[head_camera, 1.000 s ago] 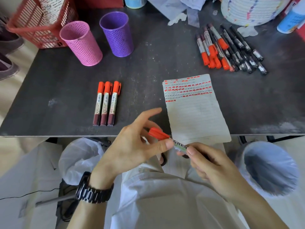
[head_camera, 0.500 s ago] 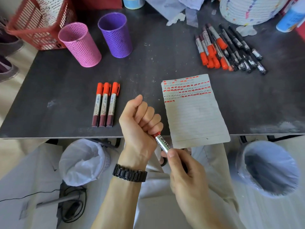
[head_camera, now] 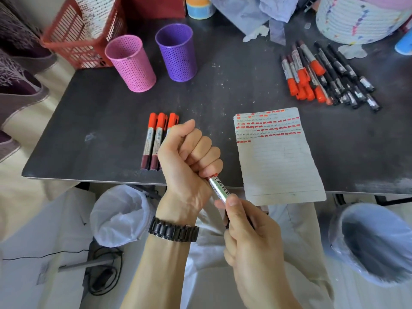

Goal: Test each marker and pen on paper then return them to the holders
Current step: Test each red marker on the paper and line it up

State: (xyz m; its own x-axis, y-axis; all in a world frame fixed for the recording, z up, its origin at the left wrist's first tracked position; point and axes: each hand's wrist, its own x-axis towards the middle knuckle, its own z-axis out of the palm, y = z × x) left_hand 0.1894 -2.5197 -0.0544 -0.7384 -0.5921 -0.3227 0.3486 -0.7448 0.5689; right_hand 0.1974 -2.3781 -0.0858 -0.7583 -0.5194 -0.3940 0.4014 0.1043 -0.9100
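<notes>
Two hands meet over the near edge of the desk (head_camera: 100, 103). The left hand (head_camera: 189, 161) is fisted round the marker (head_camera: 219, 189) cap, hiding all but a sliver of red; the right hand (head_camera: 252, 230) pinches the silver barrel, its far end buried in the palm. Three markers (head_camera: 153, 141) lie partly behind the fist, beside the paper (head_camera: 278, 163).

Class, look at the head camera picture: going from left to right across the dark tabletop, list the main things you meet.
Red basket → pink holder → purple holder → sheet of paper → pile of orange-capped markers → black pens.
</notes>
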